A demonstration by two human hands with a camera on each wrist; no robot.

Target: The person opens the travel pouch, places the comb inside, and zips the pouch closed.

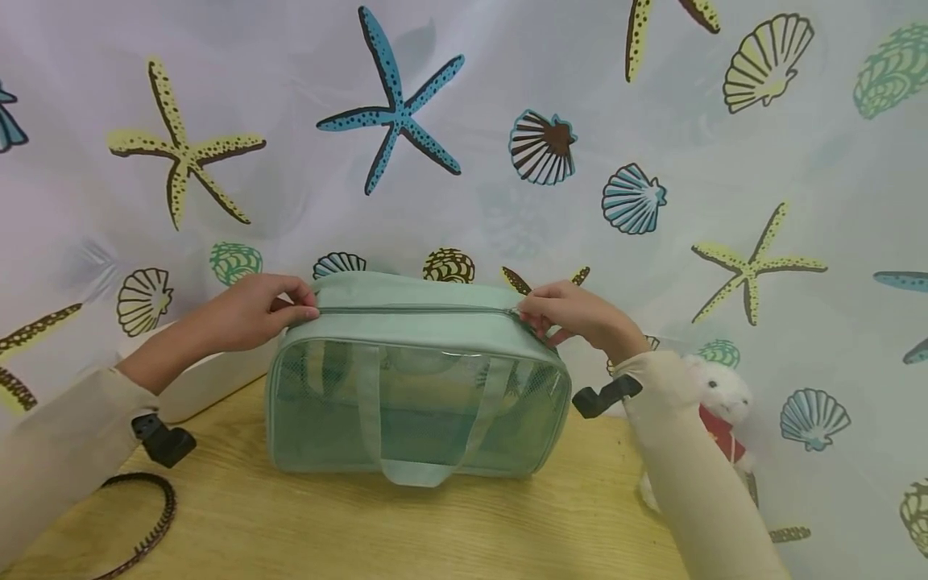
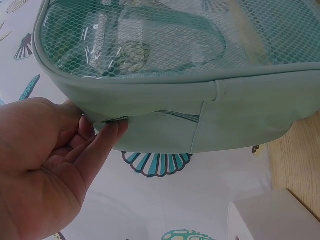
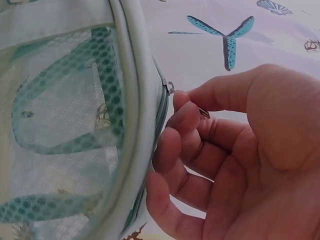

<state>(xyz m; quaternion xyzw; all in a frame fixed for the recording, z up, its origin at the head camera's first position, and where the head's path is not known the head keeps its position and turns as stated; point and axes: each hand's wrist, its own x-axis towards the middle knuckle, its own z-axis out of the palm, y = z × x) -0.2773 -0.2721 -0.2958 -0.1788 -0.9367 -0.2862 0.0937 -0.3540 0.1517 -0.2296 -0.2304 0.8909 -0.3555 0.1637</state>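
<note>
A mint-green bag (image 1: 416, 403) with clear front panel and a hanging strap handle (image 1: 409, 473) stands upright on the wooden table. Along its top runs a zipper (image 1: 413, 310), whose teeth look joined in the stretch between the hands. At the right end, my right hand (image 1: 573, 314) pinches the zipper pull (image 3: 204, 112) between thumb and forefinger; its other fingers curl against the bag's side. My left hand (image 1: 261, 310) pinches the fabric by the zipper's left end. In the left wrist view, the left fingertips (image 2: 116, 129) press at a fold there.
Behind the bag hangs a white cloth (image 1: 464, 217) printed with starfish and shells. A white box (image 1: 217, 383) sits behind the left forearm. A dark toothed headband (image 1: 163, 515) lies front left on the table (image 1: 348, 532). At right, a white plush toy (image 1: 725, 395) is partly hidden by the right sleeve.
</note>
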